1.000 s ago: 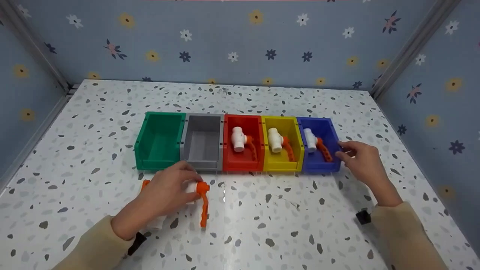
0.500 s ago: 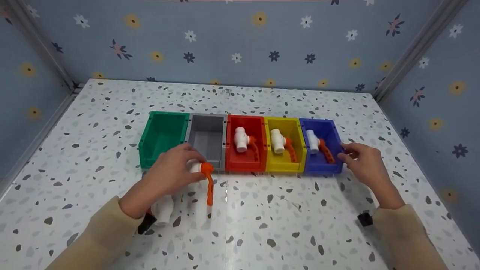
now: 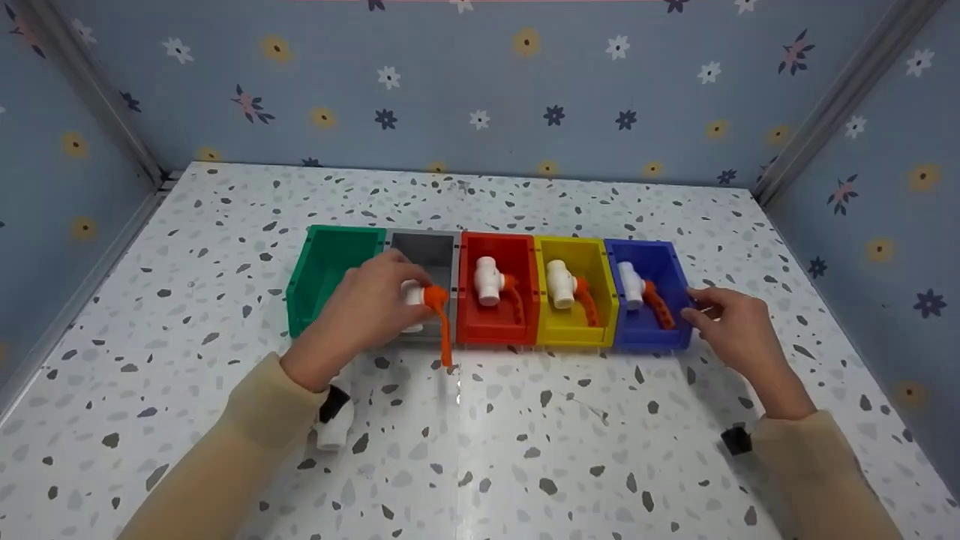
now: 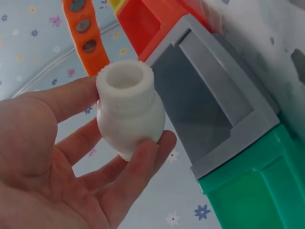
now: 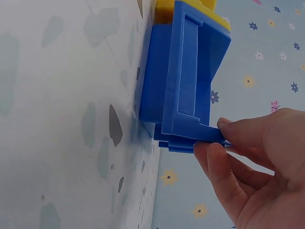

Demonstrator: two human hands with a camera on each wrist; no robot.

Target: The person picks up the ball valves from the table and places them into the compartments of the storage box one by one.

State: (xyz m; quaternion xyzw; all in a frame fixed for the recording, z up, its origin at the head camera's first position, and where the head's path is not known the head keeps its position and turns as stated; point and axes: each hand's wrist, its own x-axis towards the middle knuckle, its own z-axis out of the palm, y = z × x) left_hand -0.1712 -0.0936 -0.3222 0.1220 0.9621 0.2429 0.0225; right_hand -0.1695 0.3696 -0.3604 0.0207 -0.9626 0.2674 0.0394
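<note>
My left hand [image 3: 367, 304] grips a white ball valve [image 4: 131, 112] by its body, over the front of the grey bin [image 3: 446, 262]. The valve's orange handle [image 3: 445, 334] hangs down past the bin's front lip. With thumb and fingers, my right hand [image 3: 731, 322] pinches the right side wall of the blue bin [image 5: 190, 71]. One like valve lies in each of three bins: the red bin [image 3: 472, 334], the yellow bin [image 3: 577, 336] and the blue one. Another white valve [image 3: 334, 431] lies on the table, partly hidden by the left wrist.
At the row's left end stands the green bin [image 3: 300, 304], joined side by side with the others. The speckled table [image 3: 525, 442] is bounded by flowered panels [image 3: 480, 75] at the back and sides.
My left hand has carried the valve up from the table, forward and right, to the grey bin. The right hand keeps its pinch on the blue bin. The view has shifted slightly.
</note>
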